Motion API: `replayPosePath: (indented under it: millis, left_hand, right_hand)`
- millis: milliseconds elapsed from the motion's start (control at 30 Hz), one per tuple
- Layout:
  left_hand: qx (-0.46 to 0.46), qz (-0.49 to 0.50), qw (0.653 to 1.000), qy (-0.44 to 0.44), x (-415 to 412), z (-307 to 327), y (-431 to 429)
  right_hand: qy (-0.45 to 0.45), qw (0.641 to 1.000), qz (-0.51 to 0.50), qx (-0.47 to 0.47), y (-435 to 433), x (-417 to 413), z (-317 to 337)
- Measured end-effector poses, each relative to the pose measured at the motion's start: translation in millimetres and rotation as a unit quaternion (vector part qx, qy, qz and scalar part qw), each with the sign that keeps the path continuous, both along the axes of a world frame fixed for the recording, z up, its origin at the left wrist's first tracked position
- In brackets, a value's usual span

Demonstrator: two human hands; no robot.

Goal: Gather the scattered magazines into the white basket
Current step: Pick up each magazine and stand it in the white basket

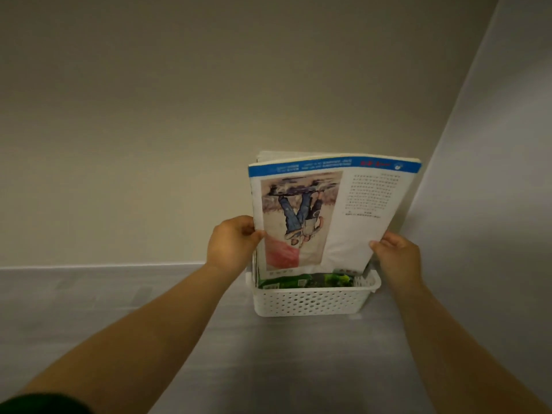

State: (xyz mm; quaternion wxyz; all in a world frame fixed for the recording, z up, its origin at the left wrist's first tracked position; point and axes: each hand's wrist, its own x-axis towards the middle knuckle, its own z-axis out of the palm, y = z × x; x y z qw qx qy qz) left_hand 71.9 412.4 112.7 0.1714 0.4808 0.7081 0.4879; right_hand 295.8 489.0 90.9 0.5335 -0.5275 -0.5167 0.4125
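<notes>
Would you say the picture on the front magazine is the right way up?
No, the figure on the magazine is upside down, feet uppermost.

Blue-banded magazines [328, 210] standing upright in white perforated basket [313, 300]

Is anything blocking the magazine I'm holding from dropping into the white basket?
Nothing visible does. The magazine, gripped by the left hand and right hand, stands with its lower edge already inside the white basket, just behind a green-covered magazine there.

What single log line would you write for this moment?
magazine: upright, lower edge in white basket | left hand: grips left edge | right hand: grips right edge | status: not yet released
</notes>
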Motion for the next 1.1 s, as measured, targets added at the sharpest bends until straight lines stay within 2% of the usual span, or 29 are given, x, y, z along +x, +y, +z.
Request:
replayPosePath:
  millis: [267, 433, 567, 733, 833, 933, 1100]
  left_hand:
    - [-0.042, 0.043, 0.997, 0.049, -1.4, -29.8, 27.4]
    - [-0.014, 0.103, 0.994, 0.015, -3.3, -36.6, 37.7]
    - [-0.013, 0.093, 0.995, 0.025, -4.1, -40.4, 41.3]
    - [-0.028, 0.082, 0.995, 0.043, -4.7, -40.9, 36.9]
    - [-0.04, 0.063, 0.996, 0.046, -3.6, -41.0, 19.0]
    - [-0.036, 0.054, 0.998, 0.02, -9.1, -40.9, -12.4]
    - [-0.022, 0.007, 0.997, -0.078, -32.8, -42.0, -95.4]
  right_hand:
    - [-0.055, 0.997, -0.012, -0.054, 21.8, -3.3, -40.5]
    - [-0.052, 0.997, -0.012, -0.051, 24.1, -14.9, -37.0]
    - [-0.07, 0.994, 0.067, -0.044, 23.1, -27.4, -33.8]
    - [-0.099, 0.989, 0.089, -0.063, 21.6, -27.2, -34.4]
    - [-0.106, 0.992, 0.054, -0.047, 9.9, -31.0, -32.0]
    - [-0.122, 0.992, 0.007, -0.018, -13.2, -37.8, -33.5]
    - [-0.12, 0.993, 0.008, 0.006, -57.5, -58.6, -35.1]
